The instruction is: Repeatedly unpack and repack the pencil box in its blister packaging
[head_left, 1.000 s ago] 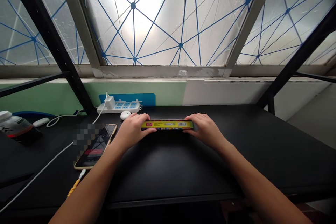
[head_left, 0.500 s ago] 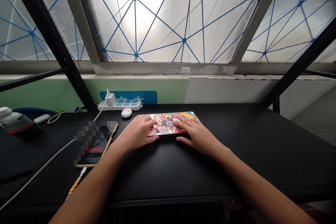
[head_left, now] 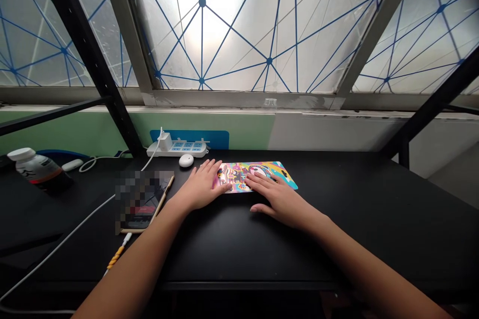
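Observation:
A flat, brightly printed card package [head_left: 239, 185] lies on the black desk, long side across my view, with a dark hang-hole shape near its right end. My left hand [head_left: 202, 185] rests over its left end, fingers stretched out and the thumb along the near edge. Across its middle and right part lies my right hand [head_left: 275, 192], fingers spread and flat, thumb apart on the desk side. Both hands touch the package without wrapping round it. Parts of its print are hidden under the fingers.
Left of my left arm lies a tablet-like device [head_left: 145, 209], partly blurred, with a cable [head_left: 116, 257]. Behind are a small white round-edged case [head_left: 186, 160] and a power strip [head_left: 189, 147]. A bottle [head_left: 35, 169] stands far left. Black frame bars [head_left: 88, 60] rise at both sides.
My left fingers have straightened and lie flatter at the package's left end. More of its right end shows beside my right hand. The whole view has shifted slightly, scene moving right.

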Action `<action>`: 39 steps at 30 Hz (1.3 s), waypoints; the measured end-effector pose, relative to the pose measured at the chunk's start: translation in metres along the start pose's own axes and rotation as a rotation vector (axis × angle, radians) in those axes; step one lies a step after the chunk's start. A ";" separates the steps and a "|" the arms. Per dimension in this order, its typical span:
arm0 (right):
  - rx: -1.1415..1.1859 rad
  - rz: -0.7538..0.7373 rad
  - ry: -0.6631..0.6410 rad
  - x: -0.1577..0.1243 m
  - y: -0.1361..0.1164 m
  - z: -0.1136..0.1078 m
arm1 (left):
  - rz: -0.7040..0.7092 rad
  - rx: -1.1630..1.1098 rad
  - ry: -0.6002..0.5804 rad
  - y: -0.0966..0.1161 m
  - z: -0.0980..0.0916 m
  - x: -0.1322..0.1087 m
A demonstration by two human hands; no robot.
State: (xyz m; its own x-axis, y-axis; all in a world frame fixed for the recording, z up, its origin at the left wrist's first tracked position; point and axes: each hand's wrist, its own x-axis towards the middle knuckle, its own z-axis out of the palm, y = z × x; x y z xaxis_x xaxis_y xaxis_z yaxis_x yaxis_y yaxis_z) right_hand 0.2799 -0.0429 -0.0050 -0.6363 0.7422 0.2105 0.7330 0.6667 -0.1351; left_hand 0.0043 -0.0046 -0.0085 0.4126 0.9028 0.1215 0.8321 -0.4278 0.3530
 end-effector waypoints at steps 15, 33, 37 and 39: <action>-0.142 0.266 -0.132 -0.043 0.070 -0.048 | -0.011 0.124 -0.011 0.009 -0.008 -0.003; -0.081 -0.069 -0.019 0.038 0.017 0.019 | 0.130 0.267 -0.064 0.030 0.009 0.003; -0.113 -0.025 -0.005 0.014 0.037 0.012 | 0.137 0.249 -0.072 0.026 0.006 0.002; -0.121 0.005 0.015 0.000 0.047 0.010 | 0.129 0.223 -0.087 0.024 0.005 0.002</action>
State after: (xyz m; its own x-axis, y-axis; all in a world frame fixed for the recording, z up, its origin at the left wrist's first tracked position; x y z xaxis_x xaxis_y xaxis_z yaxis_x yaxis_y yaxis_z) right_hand 0.3123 -0.0109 -0.0206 -0.6297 0.7437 0.2247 0.7603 0.6493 -0.0186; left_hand 0.0272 -0.0134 -0.0039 0.5425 0.8372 0.0690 0.8279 -0.5468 0.1252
